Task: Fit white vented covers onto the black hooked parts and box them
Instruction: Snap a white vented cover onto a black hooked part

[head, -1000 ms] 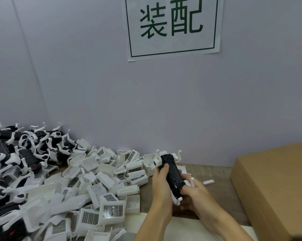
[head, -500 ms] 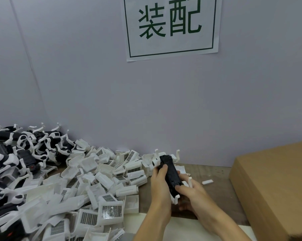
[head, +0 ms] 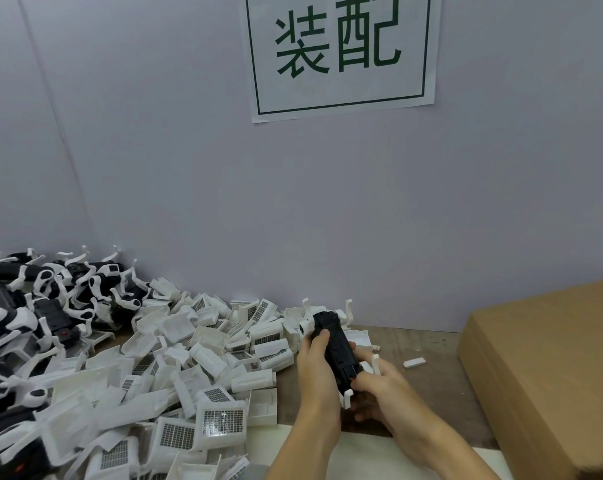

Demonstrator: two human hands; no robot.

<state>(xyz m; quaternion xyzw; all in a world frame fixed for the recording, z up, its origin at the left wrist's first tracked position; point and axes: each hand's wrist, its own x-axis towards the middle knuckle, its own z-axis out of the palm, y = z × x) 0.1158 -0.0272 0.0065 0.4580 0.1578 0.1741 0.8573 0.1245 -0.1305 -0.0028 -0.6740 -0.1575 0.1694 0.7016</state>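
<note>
Both hands being used above brown wooden tabletop [head: 428, 344]: long black plastic hooked part [head: 334, 351] being gripped by left hand [head: 315, 372], fingers curled round upper end; lower end being pinched by right hand [head: 383, 393]. Heap of loose white vented plastic covers [head: 196, 368] lying just left. Brown cardboard box [head: 549, 368] sitting right.

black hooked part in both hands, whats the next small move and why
Probably press it home. The left hand and right hand both grip the black hooked part, with white plastic showing beneath it, so a cover seems to be going on; whether it is fully seated cannot be told. Once it is seated, it would go to the cardboard box on the right.
</note>
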